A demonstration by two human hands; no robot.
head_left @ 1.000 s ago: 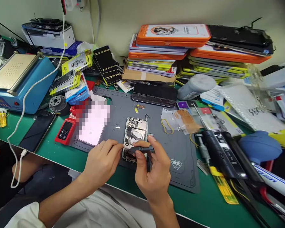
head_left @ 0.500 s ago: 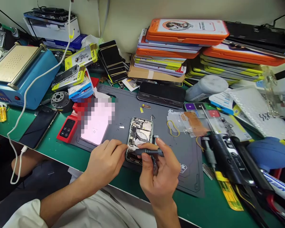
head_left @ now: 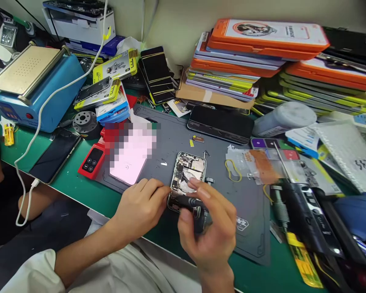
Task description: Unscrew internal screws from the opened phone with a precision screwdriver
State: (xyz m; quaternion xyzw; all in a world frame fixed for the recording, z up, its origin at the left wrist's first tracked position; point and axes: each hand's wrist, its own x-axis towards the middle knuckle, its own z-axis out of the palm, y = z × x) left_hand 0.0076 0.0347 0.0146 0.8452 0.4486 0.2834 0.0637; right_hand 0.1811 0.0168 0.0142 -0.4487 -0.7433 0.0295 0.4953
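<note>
Notably, your left hand (head_left: pixel 140 207) was curled, fingertips pinching the left rim of the opened phone (head_left: pixel 189 171), which lay flat mid-way across the grey mat (head_left: pixel 250 203) (innards showing). Your right hand (head_left: pixel 210 230) was closed round a dark screwdriver (head_left: pixel 186 201), its shaft lying across the phone's near end.

I log the right hand (head_left: pixel 212 228) smeared, covering the open phone's (head_left: pixel 189 169) 6 o'clock end; dark tool (head_left: pixel 186 201) tip indistinct. Pixelated patch (head_left: pixel 131 146) at phone's 10 o'clock unreadable.
</note>
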